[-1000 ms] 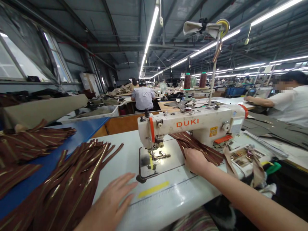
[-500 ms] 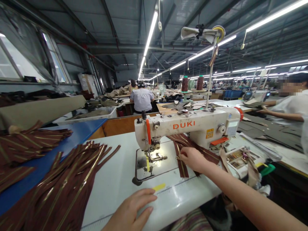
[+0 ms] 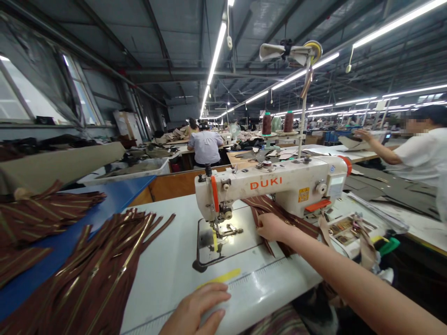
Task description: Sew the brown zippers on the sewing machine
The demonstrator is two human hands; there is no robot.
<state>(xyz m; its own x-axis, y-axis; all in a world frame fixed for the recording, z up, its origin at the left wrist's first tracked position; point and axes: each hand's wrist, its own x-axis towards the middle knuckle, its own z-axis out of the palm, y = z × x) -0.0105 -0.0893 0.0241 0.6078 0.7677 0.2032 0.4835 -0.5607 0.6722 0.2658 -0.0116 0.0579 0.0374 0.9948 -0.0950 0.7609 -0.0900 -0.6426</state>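
Lying beneath the right grip (image 3: pixel 273 227): brown zippers (image 3: pixel 271 205).

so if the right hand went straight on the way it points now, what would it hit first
Past the brown zipper strips at the right hand, probably the metal fitting under the sewing machine head, though one view leaves depth and height unclear.

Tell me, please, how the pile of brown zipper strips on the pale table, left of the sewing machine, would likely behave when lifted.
The pile of brown zipper strips would probably sag, since its narrow lengths look thin and some curve. It may also slide apart, as loose ends fan out at the far side.
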